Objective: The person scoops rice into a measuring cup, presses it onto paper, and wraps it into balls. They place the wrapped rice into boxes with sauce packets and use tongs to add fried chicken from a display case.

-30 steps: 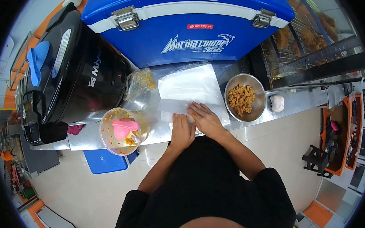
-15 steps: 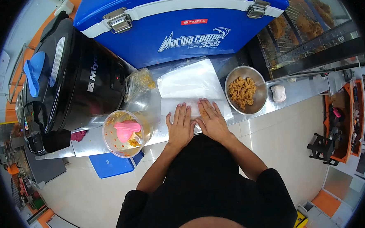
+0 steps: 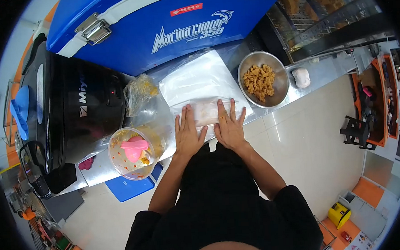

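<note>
A white sheet of wrapping paper (image 3: 193, 80) lies on the metal counter, its near part folded over into a flat, oblong packet (image 3: 206, 112). Something pale shows faintly through the packet's paper; I cannot make out what. My left hand (image 3: 189, 135) rests on the packet's left end, fingers stretched out and thumb apart. On the right end lies my right hand (image 3: 230, 128), also open with its fingers spread. Right of the paper stands a steel bowl (image 3: 281, 92) of fried, golden-brown pieces (image 3: 259, 82). A clear plastic bag of yellowish food (image 3: 139, 93) sits left of the paper.
A large blue cooler (image 3: 158, 27) stands behind the paper. To the left are a black rice cooker (image 3: 81, 104) and a clear tub (image 3: 116, 163) holding a pink scoop (image 3: 135, 149). A small white bundle (image 3: 301, 77) and a glass display case (image 3: 326, 32) are at the right.
My hands have moved apart, from the middle of the fold to the packet's two ends. The folded part now shows as a packet between them. The camera view has shifted and turned slightly.
</note>
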Action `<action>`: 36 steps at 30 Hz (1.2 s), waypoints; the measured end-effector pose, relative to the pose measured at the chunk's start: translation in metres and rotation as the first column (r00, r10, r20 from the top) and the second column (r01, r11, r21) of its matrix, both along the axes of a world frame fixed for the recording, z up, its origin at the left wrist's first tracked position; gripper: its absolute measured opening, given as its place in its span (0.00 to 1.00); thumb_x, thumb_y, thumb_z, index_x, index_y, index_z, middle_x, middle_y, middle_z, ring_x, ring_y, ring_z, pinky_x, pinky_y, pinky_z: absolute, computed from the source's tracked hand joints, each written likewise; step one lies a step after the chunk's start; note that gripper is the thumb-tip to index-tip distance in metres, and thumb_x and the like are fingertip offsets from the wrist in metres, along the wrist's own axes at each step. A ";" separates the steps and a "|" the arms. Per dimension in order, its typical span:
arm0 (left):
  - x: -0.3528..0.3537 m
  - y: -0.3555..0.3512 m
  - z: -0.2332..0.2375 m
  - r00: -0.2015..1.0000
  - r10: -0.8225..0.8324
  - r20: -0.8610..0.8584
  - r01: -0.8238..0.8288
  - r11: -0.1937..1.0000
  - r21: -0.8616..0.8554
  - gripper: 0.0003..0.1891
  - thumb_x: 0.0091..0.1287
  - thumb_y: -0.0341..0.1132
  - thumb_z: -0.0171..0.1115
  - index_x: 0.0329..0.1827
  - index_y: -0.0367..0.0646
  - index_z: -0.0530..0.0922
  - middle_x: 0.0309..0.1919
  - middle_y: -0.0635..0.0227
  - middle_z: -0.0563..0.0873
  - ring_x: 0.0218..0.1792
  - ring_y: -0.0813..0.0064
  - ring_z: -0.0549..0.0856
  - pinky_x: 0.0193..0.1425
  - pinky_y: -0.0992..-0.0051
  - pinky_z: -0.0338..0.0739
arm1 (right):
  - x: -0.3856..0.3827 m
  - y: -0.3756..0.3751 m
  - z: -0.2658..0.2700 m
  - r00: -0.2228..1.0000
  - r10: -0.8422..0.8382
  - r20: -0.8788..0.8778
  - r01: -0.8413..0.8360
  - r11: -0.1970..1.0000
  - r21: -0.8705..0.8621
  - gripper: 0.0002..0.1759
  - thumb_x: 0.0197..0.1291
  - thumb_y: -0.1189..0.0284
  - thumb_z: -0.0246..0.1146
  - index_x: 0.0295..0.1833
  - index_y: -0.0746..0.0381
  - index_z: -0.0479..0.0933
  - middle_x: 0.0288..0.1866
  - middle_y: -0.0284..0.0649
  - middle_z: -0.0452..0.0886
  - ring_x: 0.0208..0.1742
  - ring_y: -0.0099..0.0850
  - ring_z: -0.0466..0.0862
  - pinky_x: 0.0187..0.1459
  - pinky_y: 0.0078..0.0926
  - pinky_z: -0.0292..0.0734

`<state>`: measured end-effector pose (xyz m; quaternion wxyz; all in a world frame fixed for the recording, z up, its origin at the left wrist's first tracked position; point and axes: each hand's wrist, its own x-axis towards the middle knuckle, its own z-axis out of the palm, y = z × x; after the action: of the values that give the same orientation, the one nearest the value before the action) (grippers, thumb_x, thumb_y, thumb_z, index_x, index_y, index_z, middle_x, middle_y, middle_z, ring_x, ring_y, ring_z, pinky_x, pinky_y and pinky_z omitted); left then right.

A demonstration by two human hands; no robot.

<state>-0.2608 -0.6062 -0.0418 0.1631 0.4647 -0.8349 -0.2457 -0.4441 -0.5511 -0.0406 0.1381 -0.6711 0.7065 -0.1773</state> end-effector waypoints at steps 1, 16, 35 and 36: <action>0.002 -0.002 0.005 0.999 -0.004 0.049 0.003 1.000 0.017 0.42 0.73 0.46 0.59 0.82 0.29 0.53 0.81 0.43 0.59 0.83 0.49 0.56 0.83 0.49 0.49 | -0.002 0.000 -0.001 0.994 0.021 -0.104 -0.019 0.999 0.026 0.45 0.64 0.62 0.60 0.83 0.65 0.53 0.86 0.50 0.54 0.86 0.61 0.45 0.71 0.87 0.35; 0.017 -0.006 -0.002 0.964 -0.064 0.259 0.104 0.984 -0.142 0.36 0.64 0.31 0.64 0.77 0.32 0.65 0.68 0.49 0.73 0.71 0.48 0.70 0.75 0.50 0.62 | -0.051 -0.013 -0.003 0.927 0.232 -0.293 -0.284 0.948 -0.147 0.25 0.66 0.70 0.55 0.67 0.64 0.77 0.56 0.40 0.79 0.60 0.36 0.75 0.65 0.51 0.64; -0.004 -0.057 0.032 0.947 0.097 0.305 -0.144 0.980 0.136 0.08 0.66 0.34 0.67 0.47 0.49 0.87 0.38 0.62 0.92 0.48 0.56 0.89 0.56 0.55 0.78 | -0.053 -0.056 0.017 0.987 0.156 0.047 -0.161 0.978 0.134 0.14 0.61 0.74 0.60 0.51 0.61 0.84 0.44 0.49 0.86 0.45 0.50 0.89 0.49 0.46 0.84; -0.005 -0.058 0.034 0.947 0.083 0.311 -0.131 0.982 0.138 0.08 0.66 0.34 0.67 0.47 0.49 0.87 0.38 0.62 0.92 0.48 0.56 0.89 0.56 0.55 0.78 | -0.049 -0.054 0.014 0.988 0.143 0.054 -0.149 0.980 0.136 0.14 0.61 0.74 0.60 0.51 0.61 0.84 0.44 0.49 0.86 0.45 0.50 0.89 0.49 0.46 0.84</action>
<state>-0.2657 -0.6646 -0.0081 0.0088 0.5531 -0.8016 -0.2268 -0.4934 -0.6052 -0.0268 0.2127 -0.7057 0.6628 -0.1316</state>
